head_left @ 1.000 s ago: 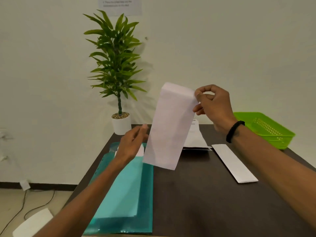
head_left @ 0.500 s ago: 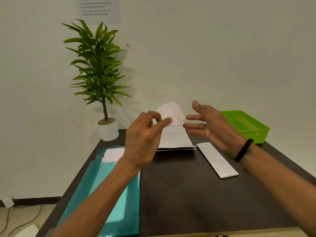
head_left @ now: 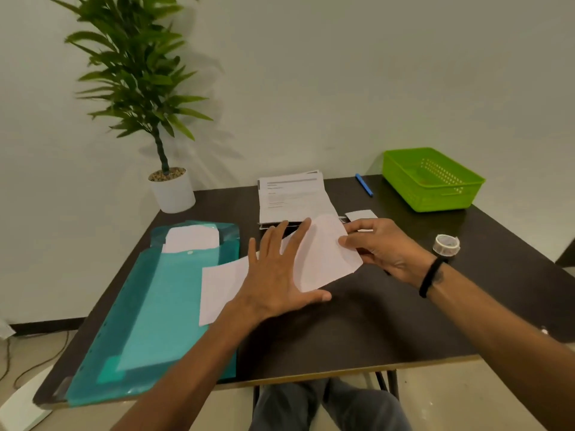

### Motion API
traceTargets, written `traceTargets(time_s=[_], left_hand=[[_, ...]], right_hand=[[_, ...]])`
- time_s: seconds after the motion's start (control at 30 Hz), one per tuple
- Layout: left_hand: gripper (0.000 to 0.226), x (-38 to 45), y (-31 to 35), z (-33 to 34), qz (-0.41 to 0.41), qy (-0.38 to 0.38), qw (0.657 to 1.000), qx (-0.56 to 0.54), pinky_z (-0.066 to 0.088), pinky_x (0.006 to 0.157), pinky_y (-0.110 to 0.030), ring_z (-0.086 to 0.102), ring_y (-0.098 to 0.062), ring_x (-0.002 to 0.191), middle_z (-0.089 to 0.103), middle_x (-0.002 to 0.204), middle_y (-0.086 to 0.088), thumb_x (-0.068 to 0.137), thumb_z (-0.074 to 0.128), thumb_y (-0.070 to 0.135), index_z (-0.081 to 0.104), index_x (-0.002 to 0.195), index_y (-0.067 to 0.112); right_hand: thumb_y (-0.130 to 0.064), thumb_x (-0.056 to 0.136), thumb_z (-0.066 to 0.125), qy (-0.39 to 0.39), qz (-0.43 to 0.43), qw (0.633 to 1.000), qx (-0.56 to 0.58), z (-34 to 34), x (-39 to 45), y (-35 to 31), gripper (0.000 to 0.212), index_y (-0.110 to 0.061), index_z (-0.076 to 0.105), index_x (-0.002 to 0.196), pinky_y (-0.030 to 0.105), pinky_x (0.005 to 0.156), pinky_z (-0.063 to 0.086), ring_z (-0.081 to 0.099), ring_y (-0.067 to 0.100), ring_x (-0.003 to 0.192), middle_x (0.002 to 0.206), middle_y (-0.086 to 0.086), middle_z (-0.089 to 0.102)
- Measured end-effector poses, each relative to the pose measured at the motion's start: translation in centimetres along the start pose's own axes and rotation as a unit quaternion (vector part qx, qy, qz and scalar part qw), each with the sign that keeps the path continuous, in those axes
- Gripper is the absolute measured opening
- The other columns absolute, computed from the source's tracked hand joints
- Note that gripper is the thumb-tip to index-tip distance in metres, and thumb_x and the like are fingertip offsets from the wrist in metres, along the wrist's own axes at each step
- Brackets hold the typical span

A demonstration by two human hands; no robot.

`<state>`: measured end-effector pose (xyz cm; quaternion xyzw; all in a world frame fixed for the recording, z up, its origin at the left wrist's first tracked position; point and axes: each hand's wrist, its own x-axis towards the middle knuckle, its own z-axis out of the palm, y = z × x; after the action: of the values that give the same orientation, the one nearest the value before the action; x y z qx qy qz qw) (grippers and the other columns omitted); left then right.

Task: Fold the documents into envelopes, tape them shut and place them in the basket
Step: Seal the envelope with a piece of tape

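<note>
Envelope point(head_left: 323, 256) lies on the table point(head_left: 357, 321), long axis running lower-left to upper-right. Left hand point(head_left: 277, 275) presses it flat, fingers straight and spread. Right hand point(head_left: 382, 247) pinches the upper-right end, nearer the basket point(head_left: 432, 194), which stands well apart.

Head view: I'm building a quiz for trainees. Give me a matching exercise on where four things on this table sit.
Things:
1. basket
2. folder
3. tape roll
4. pen

Places:
A. beside the right wrist
B. far right corner of the table
C. left side of the table
D. between the document stack and the basket

Pairs: 1-B, 2-C, 3-A, 4-D
</note>
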<state>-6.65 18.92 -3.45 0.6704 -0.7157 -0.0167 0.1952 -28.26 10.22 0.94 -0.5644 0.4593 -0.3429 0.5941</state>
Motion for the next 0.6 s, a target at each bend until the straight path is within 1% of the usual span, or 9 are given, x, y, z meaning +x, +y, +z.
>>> traceTargets(time_s=[0.03, 0.1, 0.17, 0.23, 0.3, 0.4, 0.47, 0.53, 0.6], left_hand=[[0.127, 0.2, -0.3, 0.5, -0.008, -0.019, 1.0, 0.002, 0.0, 0.125, -0.065, 0.003, -0.024, 0.159, -0.002, 0.171, 0.01, 0.061, 0.06, 0.096, -0.022, 0.15, 0.059], [0.126, 0.4, -0.8, 1.5, -0.009, -0.033, 0.999, 0.0, -0.002, 0.123, -0.068, 0.008, -0.023, 0.158, 0.007, 0.171, 0.01, 0.061, 0.058, 0.097, -0.021, 0.151, 0.058], [0.123, 0.1, -1.0, 2.3, -0.003, -0.025, 1.0, -0.01, -0.003, 0.123, -0.068, 0.017, -0.021, 0.156, 0.015, 0.169, 0.01, 0.063, 0.055, 0.099, -0.018, 0.153, 0.057], [0.121, -0.1, -1.1, 2.7, 0.01, 0.003, 1.0, -0.012, -0.003, 0.124, -0.067, 0.021, -0.021, 0.154, 0.02, 0.168, 0.008, 0.065, 0.053, 0.098, -0.015, 0.155, 0.055], [0.118, -0.3, -1.2, 2.9, 0.034, 0.046, 0.998, 0.001, -0.002, 0.123, -0.067, 0.024, -0.022, 0.152, 0.023, 0.166, 0.005, 0.068, 0.051, 0.098, -0.01, 0.158, 0.052], [0.115, -0.6, -1.3, 3.0, 0.058, 0.09, 0.994, 0.013, -0.001, 0.123, -0.068, 0.028, -0.023, 0.15, 0.028, 0.164, 0.002, 0.071, 0.053, 0.095, 0.0, 0.162, 0.047], [0.114, -0.7, -1.3, 3.1, 0.067, 0.106, 0.992, 0.019, 0.0, 0.122, -0.069, 0.027, -0.024, 0.149, 0.026, 0.164, -0.001, 0.072, 0.052, 0.094, 0.003, 0.162, 0.045], [0.112, -0.8, -1.4, 3.2, 0.069, 0.113, 0.991, 0.016, 0.001, 0.122, -0.069, 0.025, -0.025, 0.15, 0.024, 0.164, -0.002, 0.072, 0.052, 0.093, 0.004, 0.161, 0.045], [0.111, -0.8, -1.4, 3.2, 0.059, 0.114, 0.992, 0.014, 0.0, 0.122, -0.068, 0.023, -0.026, 0.151, 0.021, 0.165, -0.003, 0.072, 0.053, 0.093, 0.007, 0.161, 0.045]], right_hand=[[-0.001, 0.089, 0.078, -0.004, 0.007, 1.0, -0.005, -0.2, 0.0, 0.4, 0.021, -0.007, 0.073, 0.107, 0.039, 0.085, 0.064, 0.077, 0.029, 0.101, 0.11, 0.012, 0.079], [-0.001, 0.088, 0.079, -0.008, 0.015, 1.0, -0.011, -0.5, 0.1, 1.1, 0.024, -0.009, 0.072, 0.11, 0.04, 0.085, 0.064, 0.078, 0.027, 0.1, 0.108, 0.01, 0.08], [-0.003, 0.088, 0.08, 0.003, 0.011, 0.999, -0.03, -0.5, 0.2, 1.7, 0.026, -0.011, 0.071, 0.112, 0.033, 0.075, 0.063, 0.078, 0.023, 0.095, 0.104, 0.007, 0.08], [-0.009, 0.087, 0.083, 0.04, -0.014, 0.994, -0.098, -0.2, 0.5, 2.5, 0.024, -0.017, 0.072, 0.107, 0.025, 0.065, 0.059, 0.077, 0.016, 0.089, 0.096, 0.001, 0.08], [-0.014, 0.086, 0.085, 0.066, -0.051, 0.984, -0.159, 0.2, 0.8, 3.2, 0.024, -0.022, 0.071, 0.103, 0.023, 0.07, 0.058, 0.074, 0.01, 0.089, 0.095, -0.005, 0.078], [-0.016, 0.086, 0.085, 0.07, -0.089, 0.976, -0.188, 0.8, 1.1, 4.1, 0.026, -0.025, 0.07, 0.105, 0.022, 0.078, 0.058, 0.073, 0.007, 0.09, 0.098, -0.009, 0.075], [-0.014, 0.086, 0.084, 0.043, -0.089, 0.983, -0.153, 0.9, 1.4, 4.5, 0.029, -0.024, 0.07, 0.11, 0.028, 0.079, 0.062, 0.076, 0.012, 0.091, 0.098, -0.004, 0.078], [-0.009, 0.087, 0.082, -0.014, -0.066, 0.995, -0.07, 0.8, 1.7, 4.7, 0.033, -0.02, 0.07, 0.116, 0.033, 0.078, 0.064, 0.077, 0.018, 0.098, 0.103, 0.002, 0.08], [-0.006, 0.086, 0.079, -0.061, -0.045, 0.997, 0.027, 0.6, 1.9, 4.7, 0.036, -0.015, 0.069, 0.119, 0.031, 0.077, 0.064, 0.077, 0.022, 0.104, 0.11, 0.006, 0.08]])
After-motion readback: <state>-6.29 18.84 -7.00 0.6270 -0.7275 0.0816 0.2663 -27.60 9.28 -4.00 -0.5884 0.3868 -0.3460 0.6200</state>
